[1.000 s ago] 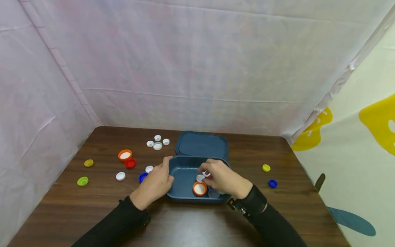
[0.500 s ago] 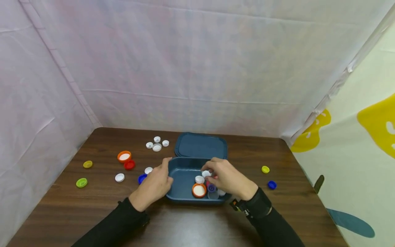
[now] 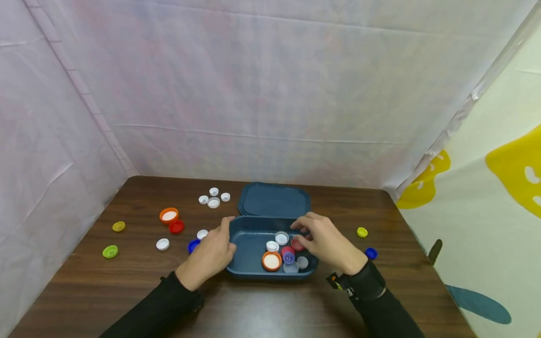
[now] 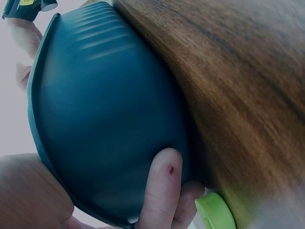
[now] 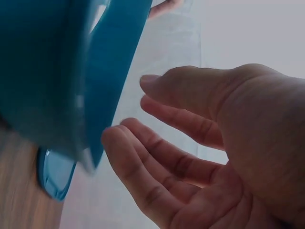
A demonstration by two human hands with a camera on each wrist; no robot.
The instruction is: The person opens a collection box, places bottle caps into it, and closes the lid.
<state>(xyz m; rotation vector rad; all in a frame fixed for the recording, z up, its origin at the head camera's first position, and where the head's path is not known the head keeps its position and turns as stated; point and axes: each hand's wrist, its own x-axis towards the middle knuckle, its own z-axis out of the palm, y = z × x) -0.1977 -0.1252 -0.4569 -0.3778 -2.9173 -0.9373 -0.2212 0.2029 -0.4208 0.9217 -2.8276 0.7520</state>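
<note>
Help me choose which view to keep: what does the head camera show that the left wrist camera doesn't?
Only the head view shows the inside of the blue box with its caps, among them an orange-rimmed cap, the lid behind the box, caps scattered on the table, and the right hand over the box. Only the left wrist view shows a green cap close below the fingers. Both show the left hand holding the box's end.

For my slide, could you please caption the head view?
Left hand grips the blue box rim; empty right hand hovers over caps inside.
</note>
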